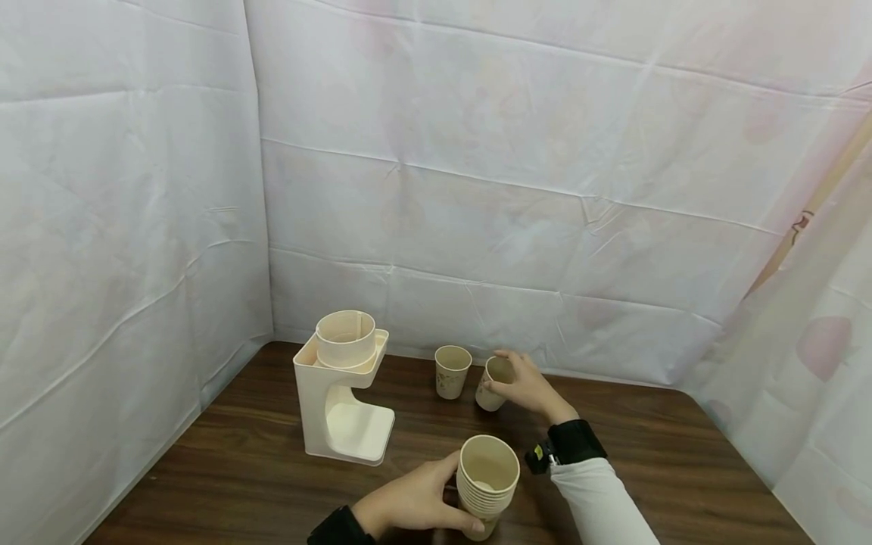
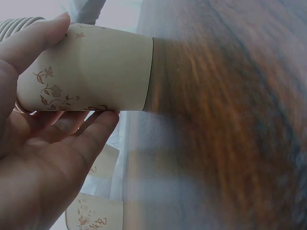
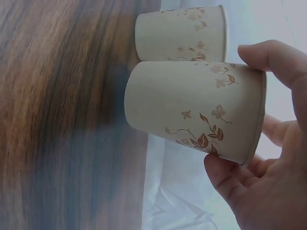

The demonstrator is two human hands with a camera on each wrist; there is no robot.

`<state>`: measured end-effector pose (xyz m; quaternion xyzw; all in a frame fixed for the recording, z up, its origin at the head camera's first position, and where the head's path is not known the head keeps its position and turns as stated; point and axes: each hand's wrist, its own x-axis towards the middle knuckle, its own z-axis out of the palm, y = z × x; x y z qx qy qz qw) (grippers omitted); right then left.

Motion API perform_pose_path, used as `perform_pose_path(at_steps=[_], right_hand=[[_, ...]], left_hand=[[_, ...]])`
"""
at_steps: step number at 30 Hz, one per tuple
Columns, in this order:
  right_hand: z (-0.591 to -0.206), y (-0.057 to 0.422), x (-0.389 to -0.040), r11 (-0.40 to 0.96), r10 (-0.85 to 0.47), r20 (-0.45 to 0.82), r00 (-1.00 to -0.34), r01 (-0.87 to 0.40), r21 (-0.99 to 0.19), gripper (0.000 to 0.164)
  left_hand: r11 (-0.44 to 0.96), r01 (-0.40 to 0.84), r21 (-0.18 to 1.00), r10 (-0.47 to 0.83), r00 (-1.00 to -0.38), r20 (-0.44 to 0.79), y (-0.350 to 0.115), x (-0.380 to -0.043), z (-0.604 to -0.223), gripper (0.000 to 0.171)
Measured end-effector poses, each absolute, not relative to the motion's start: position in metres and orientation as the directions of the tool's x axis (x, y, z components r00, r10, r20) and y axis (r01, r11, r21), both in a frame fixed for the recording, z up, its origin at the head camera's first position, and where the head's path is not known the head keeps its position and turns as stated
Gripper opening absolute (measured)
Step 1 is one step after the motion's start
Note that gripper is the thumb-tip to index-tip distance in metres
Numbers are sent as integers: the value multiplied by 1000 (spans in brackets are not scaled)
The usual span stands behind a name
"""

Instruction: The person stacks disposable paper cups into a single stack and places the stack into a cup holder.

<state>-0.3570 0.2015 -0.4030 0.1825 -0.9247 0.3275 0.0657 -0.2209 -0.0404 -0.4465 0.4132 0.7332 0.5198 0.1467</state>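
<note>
My left hand (image 1: 425, 496) grips a stack of nested paper cups (image 1: 487, 473) near the front of the table. In the left wrist view, thumb and fingers lie on either side of the lowest cup (image 2: 105, 67), which has a brown floral print. Farther back, my right hand (image 1: 534, 387) holds a single paper cup (image 1: 492, 395) near its rim, thumb on one side and fingers on the other. Just left of it stands another upright paper cup (image 1: 450, 378) with the same print. The right wrist view shows the held cup (image 3: 192, 105) overlapping the standing one (image 3: 180, 36).
A cream plastic stand (image 1: 315, 412) with a round open holder (image 1: 345, 350) on top and a flat base stands on the left of the dark wooden table (image 1: 245, 462). Pale cloth curtains (image 1: 477, 189) hang behind the table and along both sides.
</note>
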Motion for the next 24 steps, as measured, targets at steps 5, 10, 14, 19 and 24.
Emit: perform_pose_path(at_steps=[5, 10, 14, 19, 24], right_hand=[[-399, 205, -348, 705, -309, 275, -911, -413, -577, 66], [-392, 211, -337, 688, -321, 274, -906, -422, -591, 63], [-384, 216, -327, 665, -339, 304, -890, -455, -592, 63], [-372, 219, -316, 664, -334, 362, -870, -490, -565, 64], [-362, 219, -306, 659, -329, 432, -840, -532, -532, 68]], left_hand=[[108, 460, 882, 757, -612, 227, -40, -220, -446, 72], [106, 463, 880, 757, -611, 230, -40, -220, -446, 72], [105, 464, 880, 757, -610, 232, -40, -220, -446, 71], [105, 470, 876, 758, -608, 236, -40, -221, -447, 71], [113, 477, 872, 752, -614, 238, -39, -220, -447, 70]])
